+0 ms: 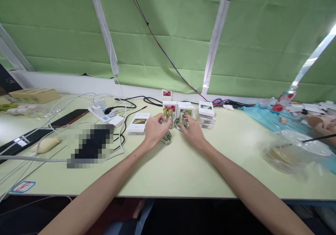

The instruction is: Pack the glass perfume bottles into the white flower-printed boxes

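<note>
Both my arms reach forward over a pale green table [183, 172]. My left hand [155, 129] is curled around small clear glass bottles with gold caps [167, 117], and one bottle [166, 137] lies by its thumb. My right hand [191, 129] closes on another small glass bottle [181, 122]. Just behind them stand several small white boxes with flower pictures [185, 108], one flat white box [139, 122] to the left and a stack [206, 114] to the right.
A white power strip [103, 115] with tangled cables, a dark phone [68, 117] and a blurred patch sit at the left. A clear plastic bowl [294, 151], a water bottle [285, 98] and a blue bag lie at the right. Green blinds hang behind.
</note>
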Demonstrator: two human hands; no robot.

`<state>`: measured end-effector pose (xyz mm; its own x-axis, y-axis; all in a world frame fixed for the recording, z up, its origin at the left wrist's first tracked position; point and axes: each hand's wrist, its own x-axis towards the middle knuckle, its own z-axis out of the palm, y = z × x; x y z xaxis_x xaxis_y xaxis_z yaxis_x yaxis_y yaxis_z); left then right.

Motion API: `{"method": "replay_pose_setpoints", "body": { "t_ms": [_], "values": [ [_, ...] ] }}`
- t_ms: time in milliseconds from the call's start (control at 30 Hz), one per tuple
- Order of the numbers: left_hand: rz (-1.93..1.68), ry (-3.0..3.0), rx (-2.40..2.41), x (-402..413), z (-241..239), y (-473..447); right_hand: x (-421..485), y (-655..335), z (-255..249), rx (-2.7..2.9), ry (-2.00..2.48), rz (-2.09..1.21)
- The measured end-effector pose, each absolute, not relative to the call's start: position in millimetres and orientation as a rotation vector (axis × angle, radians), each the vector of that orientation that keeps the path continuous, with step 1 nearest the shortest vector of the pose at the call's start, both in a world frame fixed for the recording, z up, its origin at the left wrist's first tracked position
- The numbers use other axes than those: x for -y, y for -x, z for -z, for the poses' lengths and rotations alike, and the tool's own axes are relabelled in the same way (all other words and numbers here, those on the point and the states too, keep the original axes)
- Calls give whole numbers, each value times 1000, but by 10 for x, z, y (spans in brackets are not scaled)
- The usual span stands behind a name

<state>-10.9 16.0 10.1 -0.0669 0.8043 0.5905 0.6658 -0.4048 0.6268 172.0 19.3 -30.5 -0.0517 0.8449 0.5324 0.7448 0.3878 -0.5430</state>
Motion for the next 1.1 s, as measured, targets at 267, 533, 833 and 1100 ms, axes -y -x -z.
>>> {"method": "replay_pose_setpoints", "body": {
  "t_ms": [267, 533, 833, 1100],
  "values": [
    [-1466, -2025, -1762, -241, -78, 173, -187, -1721, 301, 1799, 1399, -100],
    [-1493, -2023, -1827, -320, -45, 242, -58, -1608, 107, 1705, 1342, 162],
    [-1518, -2111, -1794, -419, -22, 340, -269, -1275, -309, 2056, 1460, 51],
    [-1454, -2334, -1533, -579, 65, 412, -544, -1140, -371, 2118, 1542, 7]
  ]
}}
